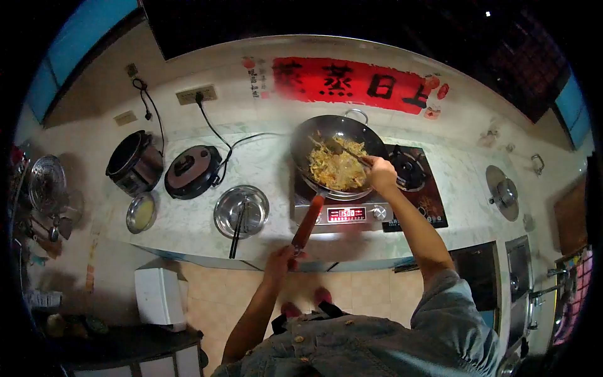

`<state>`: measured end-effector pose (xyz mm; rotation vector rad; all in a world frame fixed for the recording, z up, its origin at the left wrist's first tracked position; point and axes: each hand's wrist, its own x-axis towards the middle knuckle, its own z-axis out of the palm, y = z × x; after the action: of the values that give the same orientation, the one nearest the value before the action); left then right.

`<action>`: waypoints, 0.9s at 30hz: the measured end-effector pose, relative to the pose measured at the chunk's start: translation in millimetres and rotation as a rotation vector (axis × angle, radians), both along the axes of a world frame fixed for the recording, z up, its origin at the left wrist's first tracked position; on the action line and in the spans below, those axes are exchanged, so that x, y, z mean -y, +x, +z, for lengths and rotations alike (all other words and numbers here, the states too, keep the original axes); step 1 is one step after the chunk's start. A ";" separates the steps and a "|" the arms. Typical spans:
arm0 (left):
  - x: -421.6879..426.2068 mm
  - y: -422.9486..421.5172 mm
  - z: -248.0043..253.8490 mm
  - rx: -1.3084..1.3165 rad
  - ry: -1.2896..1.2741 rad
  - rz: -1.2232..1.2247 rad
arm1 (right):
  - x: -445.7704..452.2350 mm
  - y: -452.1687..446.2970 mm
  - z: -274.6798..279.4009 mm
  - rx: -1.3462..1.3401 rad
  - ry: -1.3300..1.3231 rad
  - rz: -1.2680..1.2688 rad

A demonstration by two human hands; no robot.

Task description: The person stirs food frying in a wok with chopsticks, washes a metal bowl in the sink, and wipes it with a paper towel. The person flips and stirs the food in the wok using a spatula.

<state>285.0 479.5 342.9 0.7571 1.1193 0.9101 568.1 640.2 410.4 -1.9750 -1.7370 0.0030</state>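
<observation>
A dark wok (308, 133) sits tilted on a lit induction cooker (301, 217) whose display reads 1500. Inside it lies a heap of yellowish-brown shredded food (333, 168). My left hand (282, 259) is closed around the end of the wok's long reddish-brown handle (308, 223). Over the wok's right side, my right hand (380, 174) grips a spatula (350, 152), its blade reaching into the food. Which part of the blade is buried cannot be made out.
Left on the counter are a steel bowl (259, 217) with chopsticks (237, 235), a small bowl of pale yellow contents (144, 212), a cooker lid (191, 173) and a cooker pot (134, 164). A gas hob (433, 195) adjoins the wok; a round lid (504, 192) lies right.
</observation>
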 end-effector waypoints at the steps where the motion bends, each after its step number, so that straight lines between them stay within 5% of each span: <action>1: -1.2 -0.4 -3.2 0.015 -0.008 -0.001 | -8.1 4.0 -2.0 -0.001 0.003 0.005; 3: -0.5 -1.6 -3.0 0.027 -0.017 0.003 | -22.9 14.2 -2.7 -0.255 -0.234 -0.111; 7: 2.2 0.9 6.0 0.069 -0.002 -0.004 | -53.1 46.7 -40.9 -0.642 -0.221 0.010; 13: 3.3 1.3 3.2 0.088 0.007 0.017 | -54.7 36.4 -44.7 -0.710 -0.186 0.003; 27: 1.4 2.6 -0.5 0.065 0.016 0.005 | 2.3 15.6 2.1 -0.152 -0.072 0.309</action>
<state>287.6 478.1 342.4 0.7333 1.0582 0.9426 583.7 637.9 412.5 -1.6864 -1.9437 0.3176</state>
